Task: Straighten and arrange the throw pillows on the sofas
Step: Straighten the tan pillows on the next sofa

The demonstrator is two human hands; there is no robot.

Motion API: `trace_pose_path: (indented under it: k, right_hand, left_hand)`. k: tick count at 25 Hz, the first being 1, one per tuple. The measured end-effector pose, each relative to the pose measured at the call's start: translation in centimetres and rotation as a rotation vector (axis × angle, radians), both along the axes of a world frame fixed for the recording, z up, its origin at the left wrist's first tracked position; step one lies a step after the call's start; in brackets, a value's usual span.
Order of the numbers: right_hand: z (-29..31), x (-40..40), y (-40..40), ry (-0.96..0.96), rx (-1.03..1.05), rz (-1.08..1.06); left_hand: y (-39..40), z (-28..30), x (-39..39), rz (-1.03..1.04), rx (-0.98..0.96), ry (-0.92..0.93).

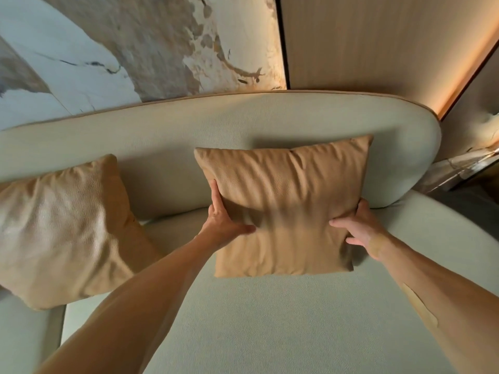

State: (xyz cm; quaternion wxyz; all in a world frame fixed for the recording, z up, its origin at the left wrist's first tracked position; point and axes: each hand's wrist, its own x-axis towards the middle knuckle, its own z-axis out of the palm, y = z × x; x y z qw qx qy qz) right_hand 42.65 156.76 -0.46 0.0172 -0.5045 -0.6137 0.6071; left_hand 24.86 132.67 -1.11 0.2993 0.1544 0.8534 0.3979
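A tan square throw pillow stands upright against the backrest of a pale grey-green sofa, right of centre. My left hand grips its left edge, thumb pressed into the front. On the opposite edge, my right hand holds the pillow with its thumb on the front too. A second tan pillow leans tilted against the backrest at the left, apart from both hands.
The sofa's curved backrest ends at the right with a rounded corner. Behind it stands a marble-patterned wall and a wood panel with a lit strip. A glossy side table sits beyond the sofa's right end.
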Motion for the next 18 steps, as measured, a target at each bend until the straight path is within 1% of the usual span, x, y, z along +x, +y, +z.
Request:
trace_pose_path:
  k: [4,6,9,15,18]
  right_hand:
    - [-1.7,0.6,0.8,0.003,0.005,0.006]
    - [-2.2,0.7,0.8,0.012,0.047,0.017]
    - [-2.5,0.3,0.3,0.032,0.117,0.022]
    - [-0.8,-0.4,-0.9,0.07,0.182,0.106]
    - [1.4,-0.6,-2.6,0.045,0.263,0.225]
  left_hand:
    - [0.8,-1.2,-0.9,-0.08,-0.044,-0.045]
    - [1.1,-1.5,-1.1,-0.102,-0.076,-0.048]
    - [1.1,-2.0,-1.5,-0.111,-0.07,-0.057]
    - [0.7,-1.1,-1.0,-0.179,-0.059,-0.093]
    - [-0.4,0.5,-0.4,-0.199,-0.022,-0.074]
